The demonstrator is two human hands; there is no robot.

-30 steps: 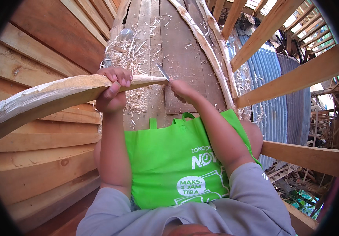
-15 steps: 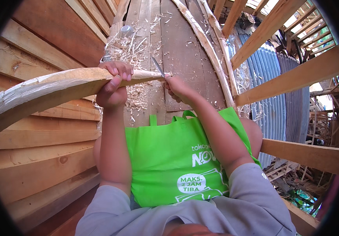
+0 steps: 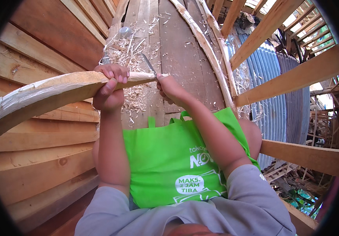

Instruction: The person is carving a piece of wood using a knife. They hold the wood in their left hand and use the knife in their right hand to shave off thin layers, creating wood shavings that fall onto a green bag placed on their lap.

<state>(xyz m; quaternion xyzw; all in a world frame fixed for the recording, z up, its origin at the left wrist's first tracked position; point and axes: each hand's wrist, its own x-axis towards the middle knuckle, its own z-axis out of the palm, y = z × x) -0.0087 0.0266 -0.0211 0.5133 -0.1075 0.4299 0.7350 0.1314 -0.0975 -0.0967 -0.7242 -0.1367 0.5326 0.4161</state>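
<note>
My left hand (image 3: 109,84) is closed around a long pale wooden pole (image 3: 47,88), which runs from the left edge and tapers to a thin end in front of me. In my right hand (image 3: 170,89) is a knife (image 3: 149,64); its blade points up and to the left and lies against the pole near the thin tip. The fingers wrap the knife's handle and hide most of it. A green shopping bag (image 3: 169,157) covers my lap under both forearms.
Wood shavings (image 3: 128,49) litter the plank floor (image 3: 179,47) ahead, around a clear cup (image 3: 125,31). Stacked boards (image 3: 39,129) form a wall on my left. Two peeled poles (image 3: 205,39) lie to the right, beside wooden rails (image 3: 291,80) and corrugated metal sheets (image 3: 268,74).
My right hand and the knife have shifted left along the pole, away from its tip. My left hand and the pole have moved slightly left and down.
</note>
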